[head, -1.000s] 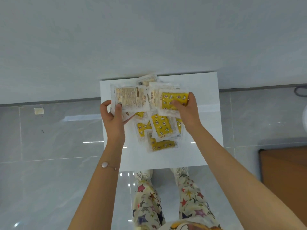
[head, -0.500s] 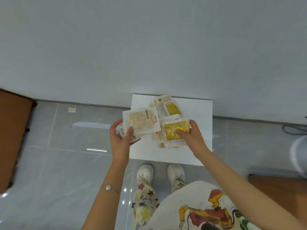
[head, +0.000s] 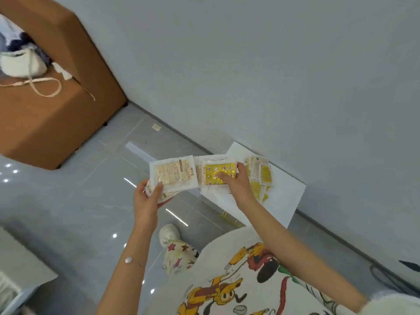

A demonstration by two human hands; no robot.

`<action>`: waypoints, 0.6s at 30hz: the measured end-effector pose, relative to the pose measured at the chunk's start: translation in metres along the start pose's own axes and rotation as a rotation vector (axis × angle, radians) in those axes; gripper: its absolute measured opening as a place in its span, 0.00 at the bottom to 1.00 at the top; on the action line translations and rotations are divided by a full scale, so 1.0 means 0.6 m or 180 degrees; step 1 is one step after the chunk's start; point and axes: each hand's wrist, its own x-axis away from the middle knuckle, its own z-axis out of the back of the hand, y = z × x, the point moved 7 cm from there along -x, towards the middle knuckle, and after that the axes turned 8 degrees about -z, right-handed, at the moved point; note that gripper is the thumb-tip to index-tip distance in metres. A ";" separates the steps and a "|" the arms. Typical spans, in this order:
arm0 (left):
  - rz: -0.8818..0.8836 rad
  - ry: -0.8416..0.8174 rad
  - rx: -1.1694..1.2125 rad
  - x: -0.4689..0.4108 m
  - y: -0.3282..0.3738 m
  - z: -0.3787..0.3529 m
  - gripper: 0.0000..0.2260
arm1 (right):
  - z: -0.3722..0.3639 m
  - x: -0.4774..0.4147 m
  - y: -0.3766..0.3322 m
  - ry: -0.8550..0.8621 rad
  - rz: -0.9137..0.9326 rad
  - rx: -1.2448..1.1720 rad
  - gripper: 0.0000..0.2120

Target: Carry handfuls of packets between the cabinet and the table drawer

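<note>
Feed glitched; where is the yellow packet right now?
Centre of the head view: the right hand holds the yellow packet beside the left hand's stack of packets, above the floor.

Both hands have come off the white board (head: pixel 288 196) and now hang over the grey floor to its left. The left hand (head: pixel 146 201) has carried its stack of packets (head: pixel 172 176), printed side up, clear of the board. The right hand (head: pixel 238 185) has lifted the yellow packet (head: pixel 218 175) away from the pile of packets (head: pixel 261 178), which now lies well to its right on the board. A brown box (head: pixel 56 105) has come into sight at far left.
</note>
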 end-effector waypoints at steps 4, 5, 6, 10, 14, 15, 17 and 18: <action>-0.0032 0.0602 0.0298 -0.004 0.016 0.148 0.12 | -0.151 0.022 -0.020 -0.0428 0.0032 0.0472 0.20; -0.0016 0.0743 0.0376 -0.005 0.018 0.187 0.13 | -0.191 0.027 -0.025 -0.0515 0.0064 0.0604 0.19; -0.0009 0.0878 0.0453 -0.006 0.020 0.226 0.13 | -0.232 0.034 -0.031 -0.0603 0.0099 0.0722 0.19; -0.0145 0.1289 0.0485 -0.009 0.041 0.374 0.11 | -0.390 0.056 -0.039 -0.0958 0.0114 0.0968 0.18; -0.0189 0.1651 0.0594 -0.004 0.054 0.496 0.12 | -0.533 0.075 -0.029 -0.1306 -0.0005 0.0969 0.21; -0.0201 0.1754 0.0635 -0.002 0.058 0.520 0.13 | -0.566 0.080 -0.029 -0.1369 0.0014 0.0985 0.20; -0.0187 0.1970 0.0727 0.003 0.062 0.563 0.14 | -0.626 0.091 -0.028 -0.1491 0.0041 0.1071 0.20; -0.0169 0.2081 0.0784 0.005 0.062 0.582 0.14 | -0.655 0.095 -0.026 -0.1562 0.0045 0.1135 0.20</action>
